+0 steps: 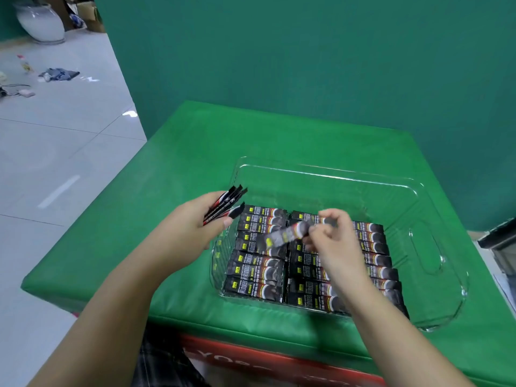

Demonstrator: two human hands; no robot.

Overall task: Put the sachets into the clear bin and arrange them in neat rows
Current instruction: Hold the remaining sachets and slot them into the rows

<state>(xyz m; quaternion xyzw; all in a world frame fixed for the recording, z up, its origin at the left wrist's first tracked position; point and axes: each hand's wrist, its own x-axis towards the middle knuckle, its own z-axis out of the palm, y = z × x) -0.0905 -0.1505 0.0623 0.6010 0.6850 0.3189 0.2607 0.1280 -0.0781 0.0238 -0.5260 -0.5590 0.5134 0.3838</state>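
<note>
One blurred sachet (287,235) being pinched in our right hand (333,238) over the rows of sachets (259,268), our left hand (192,222) gripping a fanned bundle (226,205) beside the clear bin (435,216), green table (173,163) lying beneath.

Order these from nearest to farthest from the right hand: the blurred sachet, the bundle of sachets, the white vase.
From the right hand:
1. Blurred sachet, pinched in its fingers, over the clear bin.
2. Bundle of sachets, in the left hand.
3. White vase, on the floor, far left.
</note>
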